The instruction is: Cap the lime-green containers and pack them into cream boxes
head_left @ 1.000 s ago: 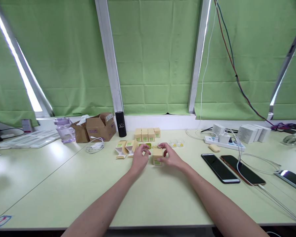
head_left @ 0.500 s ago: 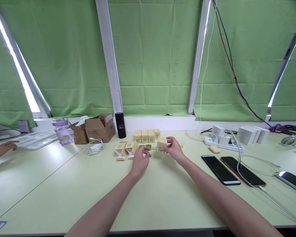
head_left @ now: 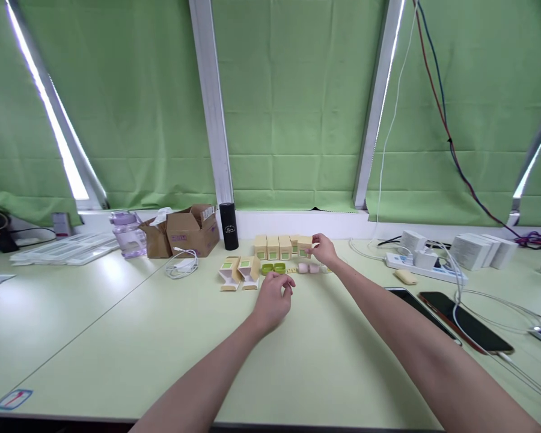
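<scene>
My right hand (head_left: 323, 248) grips a small cream box (head_left: 303, 245) with a green-edged label, at the right end of a row of similar small boxes (head_left: 273, 246). Loosely curved, the fingers of my left hand (head_left: 273, 299) are apart with nothing visible in them, just in front of two green pieces (head_left: 273, 268). Beside these lie small yellow pieces (head_left: 291, 270) and two pale pink pieces (head_left: 308, 268). To the left of that hand, two cream boxes with open flaps (head_left: 239, 273) lie on the table.
A black cylinder (head_left: 228, 226), a cardboard box (head_left: 192, 230), a coiled white cable (head_left: 181, 265) and a purple bottle (head_left: 129, 234) stand or lie at the back left. On the right are a power strip (head_left: 426, 267), phones (head_left: 466, 322), cables and white boxes (head_left: 475, 251).
My right hand has carried the cream box back to the row. My left hand has drawn away from the open boxes. The view has shifted left, and another person's hand has left it.
</scene>
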Action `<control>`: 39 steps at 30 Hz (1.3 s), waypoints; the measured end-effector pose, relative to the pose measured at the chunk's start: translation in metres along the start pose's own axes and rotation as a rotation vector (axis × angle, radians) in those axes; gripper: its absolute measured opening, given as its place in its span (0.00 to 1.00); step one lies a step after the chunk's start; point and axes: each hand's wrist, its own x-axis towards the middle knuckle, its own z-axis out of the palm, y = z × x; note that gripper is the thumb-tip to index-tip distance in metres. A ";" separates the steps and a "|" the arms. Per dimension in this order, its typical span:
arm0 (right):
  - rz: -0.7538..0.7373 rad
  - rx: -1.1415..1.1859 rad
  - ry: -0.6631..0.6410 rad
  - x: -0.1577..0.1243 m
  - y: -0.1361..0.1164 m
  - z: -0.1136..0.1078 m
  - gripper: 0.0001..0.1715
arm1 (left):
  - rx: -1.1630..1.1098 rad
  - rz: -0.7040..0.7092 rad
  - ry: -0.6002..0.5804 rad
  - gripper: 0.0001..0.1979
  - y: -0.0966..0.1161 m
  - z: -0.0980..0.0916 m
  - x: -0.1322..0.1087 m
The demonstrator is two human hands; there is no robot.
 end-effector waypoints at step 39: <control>-0.154 -0.734 -0.252 -0.012 -0.018 0.026 0.21 | -0.001 0.025 -0.055 0.14 0.000 0.004 0.002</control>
